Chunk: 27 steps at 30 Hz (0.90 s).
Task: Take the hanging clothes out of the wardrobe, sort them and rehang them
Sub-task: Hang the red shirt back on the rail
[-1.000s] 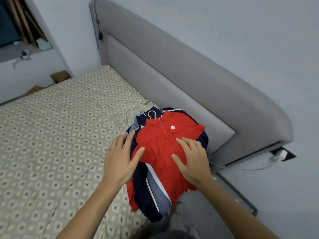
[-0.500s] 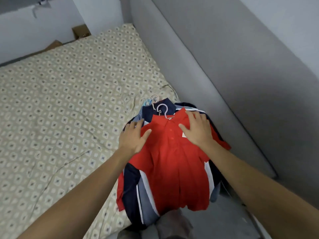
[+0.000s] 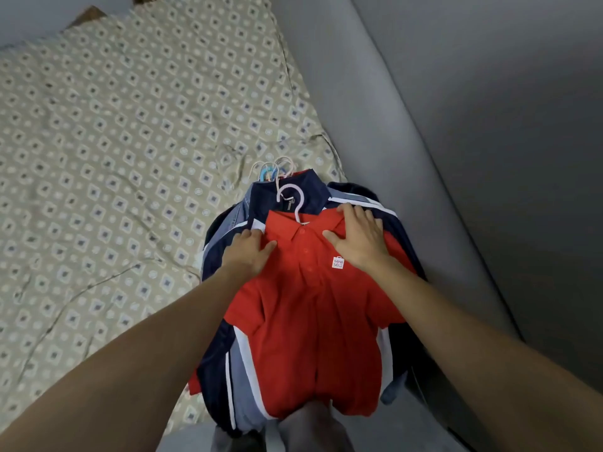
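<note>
A pile of clothes on hangers lies at the bed's right edge, beside the headboard. On top is a red polo shirt (image 3: 313,308) with a small white logo, on a pale pink hanger (image 3: 295,203). Under it lie a navy, grey and white jacket (image 3: 241,380) and other dark garments. Several more hanger hooks (image 3: 272,171) stick out past the collars. My left hand (image 3: 249,252) rests on the red shirt's left shoulder, fingers bent over its edge. My right hand (image 3: 359,238) lies flat on the right shoulder, fingers spread.
The bed (image 3: 114,158) has a beige patterned sheet stretching left and away. A grey padded headboard (image 3: 424,158) runs along the right. Cardboard boxes (image 3: 88,14) show past the bed's far end. The clothes hang over the bed's near edge.
Both hands slid up the red shirt from its middle to its shoulders near the collar. The camera leaned closer over the pile.
</note>
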Motion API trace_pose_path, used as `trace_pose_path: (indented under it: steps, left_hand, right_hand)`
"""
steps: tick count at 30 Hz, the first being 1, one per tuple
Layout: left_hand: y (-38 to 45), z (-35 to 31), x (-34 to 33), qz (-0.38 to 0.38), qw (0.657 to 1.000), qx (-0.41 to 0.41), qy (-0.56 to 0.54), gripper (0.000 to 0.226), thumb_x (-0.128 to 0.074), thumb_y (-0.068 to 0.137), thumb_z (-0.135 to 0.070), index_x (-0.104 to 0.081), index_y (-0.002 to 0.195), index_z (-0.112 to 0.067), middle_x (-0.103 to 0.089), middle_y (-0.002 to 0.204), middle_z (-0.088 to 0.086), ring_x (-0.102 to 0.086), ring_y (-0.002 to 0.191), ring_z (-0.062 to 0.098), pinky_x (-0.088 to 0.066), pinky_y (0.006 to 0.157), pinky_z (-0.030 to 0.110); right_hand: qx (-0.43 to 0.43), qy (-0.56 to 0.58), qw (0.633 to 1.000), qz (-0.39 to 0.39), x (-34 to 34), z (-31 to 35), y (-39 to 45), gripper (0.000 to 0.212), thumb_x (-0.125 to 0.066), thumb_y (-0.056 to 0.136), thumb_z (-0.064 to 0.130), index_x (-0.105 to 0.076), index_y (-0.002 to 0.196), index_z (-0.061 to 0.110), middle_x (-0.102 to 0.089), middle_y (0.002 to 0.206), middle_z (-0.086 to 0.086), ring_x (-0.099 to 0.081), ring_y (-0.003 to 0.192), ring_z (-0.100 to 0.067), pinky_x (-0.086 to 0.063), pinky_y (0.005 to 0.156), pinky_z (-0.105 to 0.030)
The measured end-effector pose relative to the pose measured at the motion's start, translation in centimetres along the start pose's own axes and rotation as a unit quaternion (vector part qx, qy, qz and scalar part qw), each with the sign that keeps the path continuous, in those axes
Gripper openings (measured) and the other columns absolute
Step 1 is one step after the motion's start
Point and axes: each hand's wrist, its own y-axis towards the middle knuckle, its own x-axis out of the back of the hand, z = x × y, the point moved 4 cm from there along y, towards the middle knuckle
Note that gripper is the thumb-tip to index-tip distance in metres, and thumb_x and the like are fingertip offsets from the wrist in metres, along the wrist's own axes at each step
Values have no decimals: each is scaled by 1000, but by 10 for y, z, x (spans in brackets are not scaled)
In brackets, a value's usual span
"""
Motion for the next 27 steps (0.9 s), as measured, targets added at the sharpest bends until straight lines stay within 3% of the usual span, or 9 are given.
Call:
trace_pose_path:
  steps: [5,7,9,12,15,19,23,27]
  left_hand:
    - [-16,6,13,-25,998,-38,-38,54,-45,101,-65,-62,118,-17,-60,120,9,-51,120,33,-46,98,54]
    - [-32,9,24,-51,993,-66,-88,53,-43,95,-72,-63,103,-24,-61,104,2,-55,108,29,-49,90,51]
    - [-51,8,39,-78,982,-101,-141,45,-44,90,-73,-51,82,-29,-56,86,-4,-53,92,25,-47,79,46]
    - [-84,2,61,-98,965,-153,-190,41,-50,91,-65,-47,79,-26,-54,80,-6,-51,86,21,-45,76,43]
    - [-116,-2,83,-111,948,-205,-219,35,-54,93,-60,-46,80,-28,-54,79,-8,-53,84,17,-46,75,42]
    - [-164,-16,116,-140,917,-306,-213,26,-61,97,-47,-44,84,-33,-53,84,-11,-52,87,13,-47,79,43]
    - [-227,-32,150,-139,882,-414,-178,26,-58,96,-53,-45,86,-33,-51,86,-13,-51,87,15,-45,77,41]
    - [-304,-45,180,-147,834,-514,-133,30,-68,97,-45,-44,87,-30,-50,84,-13,-47,85,17,-44,75,40]
  right_hand:
    - [28,67,997,-3,21,-1,-13,43,-65,95,52,-51,123,22,-65,130,1,-59,120,-29,-39,102,-49]
    - [33,93,995,0,36,3,-26,39,-67,95,49,-53,120,23,-69,121,-1,-63,116,-28,-45,99,-46]
    - [43,125,991,12,51,12,-43,36,-69,95,46,-54,119,26,-71,116,-1,-65,115,-25,-50,94,-43]
    - [70,151,986,3,73,32,-77,33,-72,94,41,-55,120,29,-68,115,6,-64,114,-19,-50,92,-38]
    - [75,159,983,-58,98,49,-123,32,-74,93,36,-56,119,33,-58,103,21,-61,105,-10,-48,91,-34]
    - [69,159,968,-182,133,72,-202,31,-80,90,24,-63,116,25,-55,101,37,-51,99,2,-37,86,-13]
    - [3,186,943,-275,155,98,-301,37,-82,89,22,-59,118,31,-63,108,20,-58,103,-2,-44,92,-21]
    - [-63,223,906,-354,168,133,-410,38,-83,87,17,-59,114,31,-68,95,21,-65,98,4,-46,85,-12]
